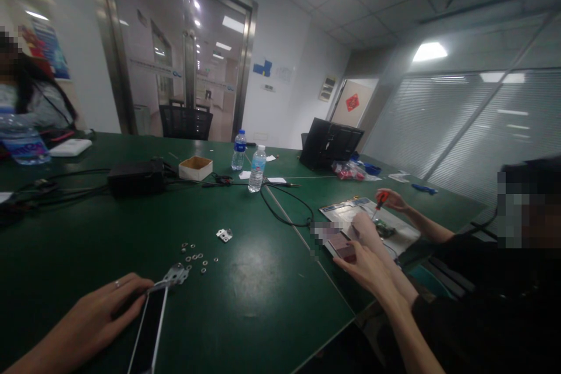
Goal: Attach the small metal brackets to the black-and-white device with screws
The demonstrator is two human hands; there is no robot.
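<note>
My left hand (105, 310), at the lower left, has its fingers and thumb closed on the end of a long dark bar with silver edges (151, 327). A metal bracket (176, 274) with holes sits at that bar's far end. Several small nuts or rings (197, 257) and a second metal bracket (224, 235) lie just beyond. On the right, my right hand (363, 266) reaches out and grips a flat brown rectangular thing (342, 246); its far part is blurred out.
Beside me, a co-worker's hand (395, 200) holds a red screwdriver (382, 200) over a light board (350, 210). Two water bottles (256, 172), a small open box (196, 169), a black adapter (135, 178), cables and a monitor (332, 143) stand on the green table (258, 315).
</note>
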